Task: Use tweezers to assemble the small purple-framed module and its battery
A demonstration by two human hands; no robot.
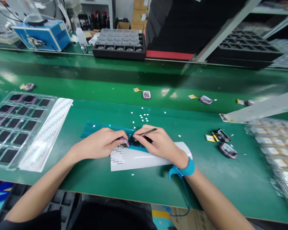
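My left hand is closed on a small purple-edged watch case, its open inside partly hidden by my fingers. My right hand pinches dark tweezers that slant down to the left. Their tips are close beside the watch case, and whether they touch it I cannot tell. Under both hands lies a strip of translucent blue film bearing some dark pieces. A white backing sheet lies just below it, towards me. A blue wrist strap with a cord circles my right wrist.
Small white stickers dot the green bench. At left are a clear tray of dark screens and a printed white sheet. Opened watches lie at right, near stacked trays. More watches sit on the green belt.
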